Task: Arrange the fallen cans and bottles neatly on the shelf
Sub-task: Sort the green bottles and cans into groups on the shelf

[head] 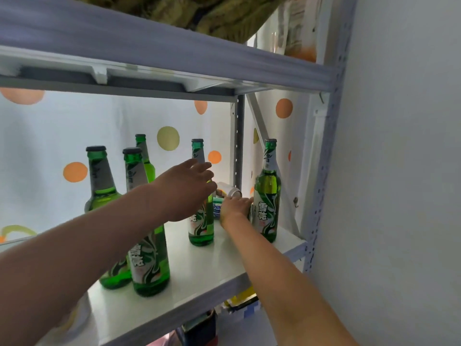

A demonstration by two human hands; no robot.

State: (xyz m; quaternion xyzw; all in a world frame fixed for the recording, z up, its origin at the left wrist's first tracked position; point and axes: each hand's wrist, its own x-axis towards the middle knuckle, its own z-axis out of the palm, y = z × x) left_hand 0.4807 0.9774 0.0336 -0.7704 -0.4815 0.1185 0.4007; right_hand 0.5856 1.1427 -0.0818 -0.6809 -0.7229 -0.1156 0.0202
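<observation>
White shelf (199,268) on grey metal rack carrying five upright green bottles: two at front left (149,258), one behind (146,158), one mid (200,228), one at right (268,196). Toppled cans (229,192) lying at back between mid and right bottles.

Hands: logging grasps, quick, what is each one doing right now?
Left hand: open, fingers spread, reaching past a bottle, holding nothing.
Right hand: down on a fallen can at the back; grip cannot be told.
</observation>
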